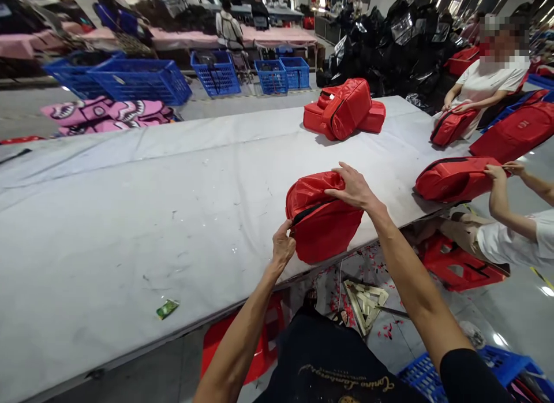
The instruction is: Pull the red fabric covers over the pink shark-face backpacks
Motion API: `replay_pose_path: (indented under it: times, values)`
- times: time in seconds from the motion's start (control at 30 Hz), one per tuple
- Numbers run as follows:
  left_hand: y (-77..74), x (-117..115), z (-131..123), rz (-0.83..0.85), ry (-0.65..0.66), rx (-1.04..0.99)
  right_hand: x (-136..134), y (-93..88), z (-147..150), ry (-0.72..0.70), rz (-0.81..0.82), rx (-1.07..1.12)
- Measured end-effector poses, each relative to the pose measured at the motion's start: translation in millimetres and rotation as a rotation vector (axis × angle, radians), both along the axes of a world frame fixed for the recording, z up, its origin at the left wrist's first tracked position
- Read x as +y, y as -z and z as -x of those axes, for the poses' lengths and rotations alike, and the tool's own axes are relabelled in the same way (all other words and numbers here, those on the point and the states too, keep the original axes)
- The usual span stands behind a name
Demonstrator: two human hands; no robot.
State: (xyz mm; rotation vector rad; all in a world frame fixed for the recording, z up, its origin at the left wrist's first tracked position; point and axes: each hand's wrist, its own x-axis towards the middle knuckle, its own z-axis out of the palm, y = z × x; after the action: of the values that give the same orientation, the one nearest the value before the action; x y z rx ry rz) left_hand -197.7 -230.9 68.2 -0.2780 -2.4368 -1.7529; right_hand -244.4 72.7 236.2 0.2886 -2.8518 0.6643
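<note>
A red bag with a black zipper stands near the front edge of the white table, between my two hands. My left hand pinches the bag at its lower left, by the end of the zipper. At the upper right, my right hand grips the bag's top edge, thumb on the near side and fingers over the far side. The black zipper runs up and to the right from my left fingers. The bag's far side is hidden.
Several red bags are piled farther back on the white table. A green wrapper lies at left. Two people at right handle red bags. Blue crates stand beyond; a red stool and a blue crate are below.
</note>
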Motion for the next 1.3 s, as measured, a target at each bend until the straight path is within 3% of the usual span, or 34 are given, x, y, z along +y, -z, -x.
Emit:
replay_pose_path:
  times: [0.2, 0.37, 0.6, 0.77, 0.87, 0.93, 1.03, 1.07, 1.1, 1.17, 1.23, 1.3]
  values:
    - [-11.9, -16.3, 13.9, 0.048, 0.048, 0.087, -16.3, -5.3, -13.9, 0.098, -0.214, -0.193]
    - [-24.1, -2.3, -6.7, 0.040, -0.095, 0.176, -36.1, 1.8, -44.1, 0.301, -0.295, -0.179]
    - [-22.4, 9.2, -32.8, 0.157, -0.095, 0.283, -34.6, 15.1, -59.0, 0.479, -0.277, -0.129]
    - [-54.5, 14.5, -12.6, 0.342, -0.009, 0.210, -42.2, 21.8, -64.7, 0.498, -0.284, -0.090]
    - [-67.1, 16.4, -2.3, 0.567, 0.154, 0.200, -43.4, 23.3, -61.7, 0.497, -0.284, -0.085]
    - [-55.5, 4.0, -10.8, 0.760, 0.401, 0.331, -35.3, 22.5, -54.3, 0.502, -0.277, -0.102]
    - [-9.3, -40.3, -44.4, 0.946, 0.878, 0.545, -16.3, 21.1, -40.6, 0.482, -0.270, -0.141]
    - [8.3, -57.6, -56.8, 0.996, 0.978, 0.573, -11.9, 21.6, -37.3, 0.446, -0.267, -0.151]
    - [24.1, -73.1, -67.7, 1.051, 1.041, 0.572, -9.9, 22.9, -35.4, 0.406, -0.259, -0.149]
    - [45.6, -92.1, -81.8, 1.202, 1.025, 0.463, -14.9, 27.4, -37.5, 0.333, -0.224, -0.097]
    - [51.4, -90.3, -83.3, 1.332, 0.969, 0.272, -29.8, 32.9, -48.2, 0.293, -0.173, 0.026]
    - [45.1, -70.6, -73.1, 1.348, 0.994, 0.091, -49.4, 38.1, -65.2, 0.217, -0.153, 0.169]
